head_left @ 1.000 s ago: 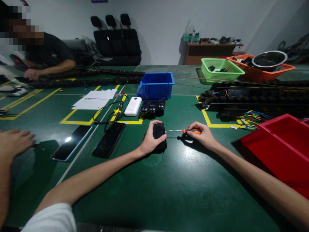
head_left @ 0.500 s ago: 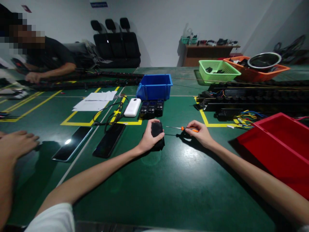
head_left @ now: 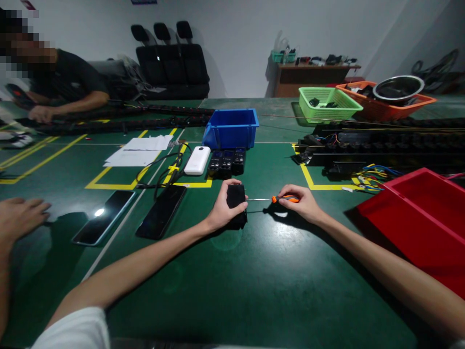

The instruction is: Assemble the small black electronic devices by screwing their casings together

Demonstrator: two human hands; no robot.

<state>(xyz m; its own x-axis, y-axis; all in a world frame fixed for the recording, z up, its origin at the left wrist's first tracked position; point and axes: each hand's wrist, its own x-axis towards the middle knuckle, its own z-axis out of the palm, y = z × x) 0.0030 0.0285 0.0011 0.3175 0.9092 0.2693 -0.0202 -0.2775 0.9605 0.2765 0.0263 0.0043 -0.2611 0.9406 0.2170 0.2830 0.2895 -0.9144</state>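
Well in from the near edge of the green desk (head_left: 290, 276), I have the left hand (head_left: 223, 209) grasping a small black case (head_left: 236, 195), thumb across its face and fingers around its far end. From my end I cannot tell whether the case touches the desk beneath it. To its right, the right hand (head_left: 304, 204) grips a screwdriver (head_left: 275, 199) by its orange and black handle, the shaft pointing left at the right side of the case. I see the tip appear to meet that side, but cannot make out whether it sits in a screw.

Toward the left edge of the desk I have a black phone (head_left: 162, 213) lying slanted, and past it a second phone (head_left: 105, 216) with a glare spot on its screen. Another person's hand (head_left: 23, 218) is farther left, fingers loosely extended. Toward the far edge, beyond the case, I see a row of black modules (head_left: 227, 166), a white power bank (head_left: 197, 162) just beside them, and a blue bin (head_left: 234, 138) behind. A red bin (head_left: 407, 228) lies along the right side, and a light green basket (head_left: 329, 115) is near the far edge, on the right.
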